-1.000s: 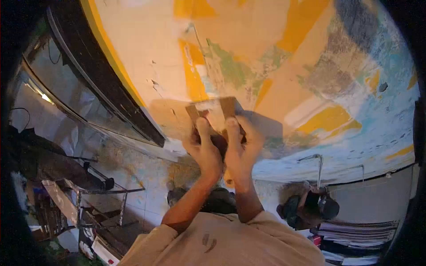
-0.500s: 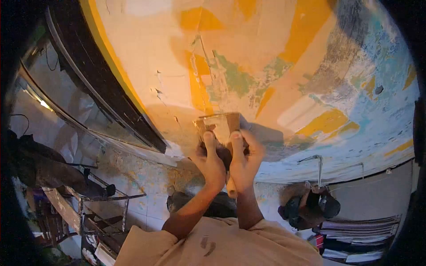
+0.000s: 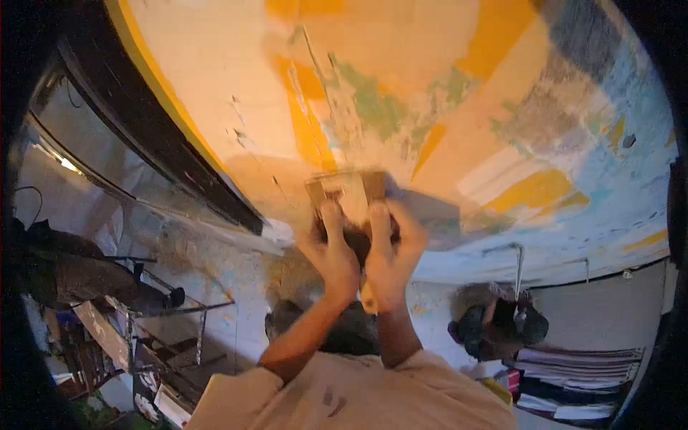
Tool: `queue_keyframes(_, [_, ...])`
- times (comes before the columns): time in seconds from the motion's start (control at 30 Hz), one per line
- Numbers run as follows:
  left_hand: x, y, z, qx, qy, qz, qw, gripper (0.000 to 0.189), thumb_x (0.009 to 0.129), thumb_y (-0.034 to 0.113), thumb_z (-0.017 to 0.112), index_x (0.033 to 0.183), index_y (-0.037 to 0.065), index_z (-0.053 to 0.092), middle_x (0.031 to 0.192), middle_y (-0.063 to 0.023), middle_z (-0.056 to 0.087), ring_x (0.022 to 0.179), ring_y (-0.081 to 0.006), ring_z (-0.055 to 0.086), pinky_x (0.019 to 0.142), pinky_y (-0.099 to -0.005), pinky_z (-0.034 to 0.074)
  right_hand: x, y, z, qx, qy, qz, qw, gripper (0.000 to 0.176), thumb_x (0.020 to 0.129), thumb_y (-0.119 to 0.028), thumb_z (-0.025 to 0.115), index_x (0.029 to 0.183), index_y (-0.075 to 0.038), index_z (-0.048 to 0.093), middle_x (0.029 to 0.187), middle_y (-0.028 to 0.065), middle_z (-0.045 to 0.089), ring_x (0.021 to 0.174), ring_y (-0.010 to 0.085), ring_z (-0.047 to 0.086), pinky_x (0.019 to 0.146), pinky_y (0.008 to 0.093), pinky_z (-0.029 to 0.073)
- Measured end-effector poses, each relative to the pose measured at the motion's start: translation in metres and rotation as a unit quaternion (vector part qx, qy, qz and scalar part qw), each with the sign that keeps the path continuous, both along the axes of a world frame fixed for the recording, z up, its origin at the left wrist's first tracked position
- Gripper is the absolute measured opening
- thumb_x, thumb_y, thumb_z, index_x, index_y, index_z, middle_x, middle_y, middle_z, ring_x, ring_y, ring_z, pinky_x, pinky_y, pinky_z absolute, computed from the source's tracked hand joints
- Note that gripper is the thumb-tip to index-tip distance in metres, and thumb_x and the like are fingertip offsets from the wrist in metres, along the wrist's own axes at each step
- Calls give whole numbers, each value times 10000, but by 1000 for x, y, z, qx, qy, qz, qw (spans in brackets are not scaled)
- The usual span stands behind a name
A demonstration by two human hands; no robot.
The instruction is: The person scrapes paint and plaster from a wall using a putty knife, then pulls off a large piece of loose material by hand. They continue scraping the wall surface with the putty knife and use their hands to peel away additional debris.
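Observation:
In the head view, my left hand and my right hand are both closed on a wide putty knife. Both thumbs press flat on the near face of its blade, which carries pale smears; the other fingers are mostly hidden behind it. The wooden handle points down between my wrists. The blade's far edge lies against or very near the wall, though blur hides exact contact. Around it the wall is a patchwork of cream filler, orange, green and blue paint, with cracks and chipped spots to the upper left.
A dark-framed opening runs along the left. A paint-spattered metal stand is at lower left, beside a person's legs. A bent pipe juts from the wall at right, above dark bundled items and stacked folded material.
The putty knife and both hands have moved slightly up and left in view. Wall marks have shifted too, those at left mostly up and left, as the camera moved. Both hands keep their hold.

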State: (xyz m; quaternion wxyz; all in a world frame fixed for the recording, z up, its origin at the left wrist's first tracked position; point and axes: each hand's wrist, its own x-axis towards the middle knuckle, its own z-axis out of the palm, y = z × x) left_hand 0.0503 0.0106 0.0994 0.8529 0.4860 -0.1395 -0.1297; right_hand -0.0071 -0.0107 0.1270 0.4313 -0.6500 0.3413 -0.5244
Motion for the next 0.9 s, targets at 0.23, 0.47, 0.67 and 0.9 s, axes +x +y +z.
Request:
queue_keyframes(0.23, [3, 8, 3, 32, 10, -18, 999, 307, 1025, 300, 520, 1022, 13, 629, 759, 33, 576, 615, -37, 479, 528, -211, 365, 5, -2, 13, -16, 25, 10, 1000, 241, 960, -172, 603, 800, 8, 602, 632, -40, 478, 588, 38, 386, 514, 227, 309])
queue_keyframes(0.47, [-5, 12, -7, 34, 31, -36, 998, 310, 1017, 289, 539, 1057, -5, 629, 738, 41, 532, 616, -31, 456, 531, -207, 338, 0, -1, -10, -16, 14, -6, 1000, 232, 959, -140, 586, 786, 14, 605, 591, -28, 498, 567, 30, 406, 493, 243, 300])
queue_keyframes(0.67, [-7, 12, -19, 64, 14, -33, 997, 290, 1008, 244, 541, 989, -29, 635, 742, 39, 532, 654, -42, 467, 562, -221, 368, 3, 2, -14, -18, 6, -22, 1000, 222, 952, -119, 580, 790, 33, 597, 586, -31, 476, 560, 41, 401, 489, 249, 295])
queue_keyframes(0.9, [-1, 12, -18, 31, 26, -46, 998, 254, 1010, 233, 543, 970, -5, 623, 745, 35, 548, 650, -43, 469, 557, -215, 369, -2, 3, -22, -23, -3, -25, 999, 216, 945, -108, 587, 786, 39, 587, 597, -27, 469, 572, 49, 399, 489, 252, 295])
